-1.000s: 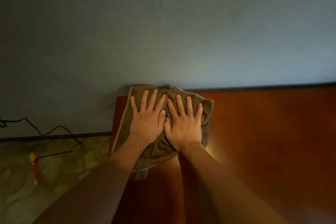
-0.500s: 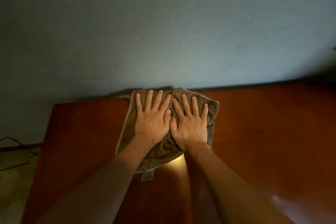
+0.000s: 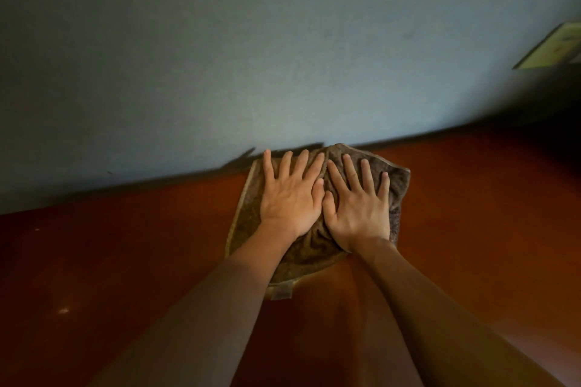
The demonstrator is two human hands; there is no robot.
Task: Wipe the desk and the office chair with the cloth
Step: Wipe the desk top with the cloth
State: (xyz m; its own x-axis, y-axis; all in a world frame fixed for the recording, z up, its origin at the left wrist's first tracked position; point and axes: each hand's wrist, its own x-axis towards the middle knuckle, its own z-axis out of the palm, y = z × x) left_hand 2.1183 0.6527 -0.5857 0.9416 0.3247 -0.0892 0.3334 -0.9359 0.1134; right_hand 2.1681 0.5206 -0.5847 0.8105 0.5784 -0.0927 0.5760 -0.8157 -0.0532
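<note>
Brown cloth, reddish-brown desk

The cloth lies on the desk, at its far edge against the wall. The left hand and right hand lie flat on it side by side, thumbs touching. A paper hangs on the wall far right.

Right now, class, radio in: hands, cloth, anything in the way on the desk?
Left hand and right hand flat, fingers spread, on brown terry cloth. Cloth at red-brown wooden desk's back edge. Nothing visible in the way.
</note>
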